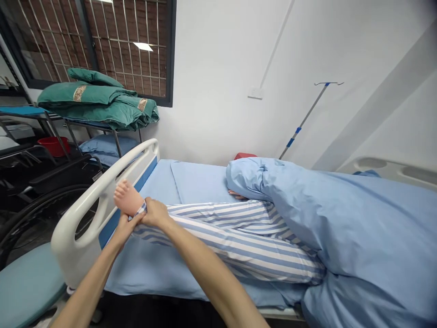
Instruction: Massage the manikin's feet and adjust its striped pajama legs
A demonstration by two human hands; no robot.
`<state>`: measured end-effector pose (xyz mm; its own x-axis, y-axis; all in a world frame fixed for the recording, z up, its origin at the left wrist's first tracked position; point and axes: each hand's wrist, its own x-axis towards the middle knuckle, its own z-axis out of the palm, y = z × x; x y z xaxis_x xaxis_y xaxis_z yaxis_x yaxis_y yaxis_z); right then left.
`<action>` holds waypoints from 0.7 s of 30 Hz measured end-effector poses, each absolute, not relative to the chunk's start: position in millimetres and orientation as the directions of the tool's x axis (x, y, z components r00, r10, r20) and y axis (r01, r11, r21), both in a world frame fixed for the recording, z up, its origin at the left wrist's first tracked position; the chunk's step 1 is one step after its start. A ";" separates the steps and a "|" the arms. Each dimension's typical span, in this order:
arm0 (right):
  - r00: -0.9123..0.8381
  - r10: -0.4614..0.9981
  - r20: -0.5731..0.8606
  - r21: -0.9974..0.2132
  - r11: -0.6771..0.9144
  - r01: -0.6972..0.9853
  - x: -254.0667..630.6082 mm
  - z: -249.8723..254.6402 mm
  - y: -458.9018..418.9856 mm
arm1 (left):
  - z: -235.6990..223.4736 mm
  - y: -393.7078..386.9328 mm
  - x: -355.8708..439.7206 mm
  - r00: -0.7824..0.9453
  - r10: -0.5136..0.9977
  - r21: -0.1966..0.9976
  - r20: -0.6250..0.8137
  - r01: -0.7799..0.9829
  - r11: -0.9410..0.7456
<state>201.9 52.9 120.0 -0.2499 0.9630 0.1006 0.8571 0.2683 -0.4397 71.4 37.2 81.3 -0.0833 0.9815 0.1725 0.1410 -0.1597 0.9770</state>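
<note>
A figure in blue-and-white striped trousers (239, 232) lies on a hospital bed (191, 182), its bare foot (126, 197) near the white footboard (102, 191). My left hand (125, 226) is closed under the ankle, gripping the trouser cuff (141, 209). My right hand (155, 212) is closed on the same cuff from above. A light blue quilt (341, 218) covers the figure's upper part. A second foot shows faintly at the quilt's edge.
A wheelchair (51, 191) stands left of the bed, beside a pale blue chair seat (27, 287). Folded green blankets (99, 100) rest on a rack under the window. A drip pole (307, 118) leans at the wall; a side rail (389, 168) runs at right.
</note>
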 end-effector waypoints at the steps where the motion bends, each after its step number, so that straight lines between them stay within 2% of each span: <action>1: -0.246 0.966 0.079 -0.435 0.255 0.863 197.1 104.9 54.8 | 62.8 39.5 67.1 -0.090 0.986 0.983 0.143 0.133 -0.130; 6: -0.257 0.966 -0.007 -0.457 0.226 0.861 182.8 45.3 62.7 | -8.8 48.5 52.8 -0.092 0.995 0.998 -0.033 0.049 0.038; 13: -0.237 0.969 -0.073 -0.410 0.188 0.892 172.9 -7.8 58.7 | -56.9 42.5 45.6 -0.067 0.972 0.975 -0.223 -0.037 0.221; 21: -0.235 0.970 -0.054 -0.369 0.200 0.908 167.4 -32.1 49.8 | -89.6 34.2 38.8 -0.087 0.969 0.973 -0.230 -0.049 0.226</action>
<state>167.4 49.8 -32.1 -0.2351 0.9705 -0.0538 0.9079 0.1995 -0.3687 38.8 34.2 -89.6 -0.0873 0.9693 -0.2299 -0.0487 0.2263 0.9728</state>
